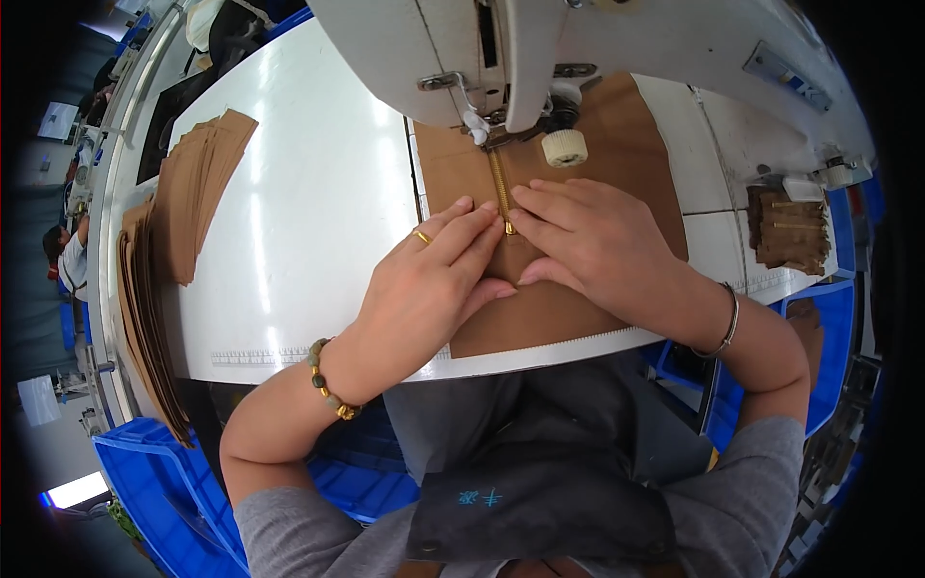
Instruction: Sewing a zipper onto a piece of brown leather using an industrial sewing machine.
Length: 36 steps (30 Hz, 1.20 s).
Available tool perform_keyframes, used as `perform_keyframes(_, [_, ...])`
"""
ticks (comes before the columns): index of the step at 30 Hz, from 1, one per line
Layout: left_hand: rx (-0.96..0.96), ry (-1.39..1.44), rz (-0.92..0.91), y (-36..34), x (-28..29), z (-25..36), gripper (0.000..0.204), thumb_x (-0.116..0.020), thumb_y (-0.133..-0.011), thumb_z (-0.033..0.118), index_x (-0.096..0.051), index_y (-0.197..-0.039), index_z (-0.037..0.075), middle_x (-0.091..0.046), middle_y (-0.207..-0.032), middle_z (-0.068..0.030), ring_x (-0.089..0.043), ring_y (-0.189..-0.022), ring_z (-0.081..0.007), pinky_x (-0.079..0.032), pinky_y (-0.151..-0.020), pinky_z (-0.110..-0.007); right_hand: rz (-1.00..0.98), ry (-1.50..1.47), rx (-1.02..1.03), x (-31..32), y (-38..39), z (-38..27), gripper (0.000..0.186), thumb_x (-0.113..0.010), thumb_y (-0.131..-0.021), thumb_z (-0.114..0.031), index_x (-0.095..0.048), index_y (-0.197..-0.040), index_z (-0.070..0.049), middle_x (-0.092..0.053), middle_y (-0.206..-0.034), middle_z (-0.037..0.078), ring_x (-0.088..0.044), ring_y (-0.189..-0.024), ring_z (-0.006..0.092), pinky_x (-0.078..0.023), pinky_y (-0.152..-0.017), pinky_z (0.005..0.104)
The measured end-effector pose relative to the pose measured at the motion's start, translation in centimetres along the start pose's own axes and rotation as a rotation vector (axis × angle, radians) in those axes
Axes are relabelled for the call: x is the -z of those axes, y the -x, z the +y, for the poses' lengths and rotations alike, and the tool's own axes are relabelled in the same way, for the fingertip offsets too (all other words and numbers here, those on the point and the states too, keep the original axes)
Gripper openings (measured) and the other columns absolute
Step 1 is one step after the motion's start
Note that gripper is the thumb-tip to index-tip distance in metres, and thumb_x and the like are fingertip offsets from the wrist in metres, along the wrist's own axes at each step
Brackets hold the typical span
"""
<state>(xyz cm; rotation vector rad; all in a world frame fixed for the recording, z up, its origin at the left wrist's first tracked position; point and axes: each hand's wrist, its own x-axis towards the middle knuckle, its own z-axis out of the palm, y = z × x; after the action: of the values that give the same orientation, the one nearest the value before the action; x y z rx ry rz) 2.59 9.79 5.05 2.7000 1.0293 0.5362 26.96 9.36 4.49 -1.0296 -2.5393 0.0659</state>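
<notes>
A brown fabric panel [549, 323] lies flat under the sewing machine [385, 29], with a gold-toothed zipper [499, 178] running from the presser foot [493, 137] toward me. My left hand [429, 270], wearing a ring, rests on the panel just left of the zipper, fingers stretched out. On the other side, my right hand [597, 236] lies with extended fingers, their tips close to the zipper. Between the two hands shows the gold zipper slider [510, 228]. Both thumbs point inward on the fabric, with a small gap between them. The needle tip is hard to make out.
Stacks of brown fabric pieces [198, 188] sit on the left of the white table [299, 173], some hanging over its edge. Small brown pieces with zippers [792, 231] lie at the right. Blue bins [169, 482] stand below. A cream knob [565, 147] juts near my right hand.
</notes>
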Motion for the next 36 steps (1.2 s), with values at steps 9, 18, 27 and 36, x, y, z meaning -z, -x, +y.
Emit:
perform_keyframes(9, [-0.019,-0.017,0.030,-1.5,-0.2,-1.8,0.059,-0.084,-0.081,0.031,-0.072,-0.129,-0.001,-0.068,-0.135,-0.0121,-0.065,-0.128,-0.0323,-0.056,-0.102,-0.040,0.089,0.045,0.019,-0.6,-1.1,1.2,0.053,-0.082,-0.079,-0.035,-0.071,-0.118,0.000,-0.071,-0.120,0.011,-0.067,-0.119,0.0270,-0.052,-0.105,0.0416])
perform_keyframes(18, [0.011,-0.031,0.091,-3.2,-0.7,-3.8,0.054,-0.082,-0.086,0.032,-0.073,-0.128,-0.001,-0.070,-0.132,-0.0114,-0.066,-0.125,-0.0316,-0.056,-0.101,-0.040,0.066,0.027,-0.066,-1.5,-2.4,3.0,0.046,-0.081,-0.080,-0.036,-0.072,-0.114,-0.006,-0.072,-0.114,0.008,-0.067,-0.114,0.0263,-0.050,-0.108,0.0423])
perform_keyframes(27, [-0.011,-0.028,0.179,-2.9,-0.9,-3.9,0.046,-0.082,-0.086,0.029,-0.076,-0.124,0.003,-0.073,-0.125,-0.0097,-0.070,-0.117,-0.0296,-0.057,-0.097,-0.039,0.078,-0.002,-0.103,-1.4,-2.4,3.1,0.043,-0.079,-0.083,-0.034,-0.072,-0.117,-0.008,-0.072,-0.111,0.009,-0.067,-0.109,0.0296,-0.051,-0.107,0.0427])
perform_keyframes(36, [-0.011,-0.053,0.167,-3.0,-0.7,-4.0,0.044,-0.080,-0.088,0.031,-0.077,-0.123,0.004,-0.073,-0.125,-0.0088,-0.069,-0.119,-0.0286,-0.056,-0.099,-0.039,0.104,-0.023,-0.084,-1.6,-2.4,3.4,0.048,-0.077,-0.086,-0.035,-0.073,-0.124,-0.007,-0.074,-0.114,0.010,-0.067,-0.107,0.0302,-0.052,-0.105,0.0424])
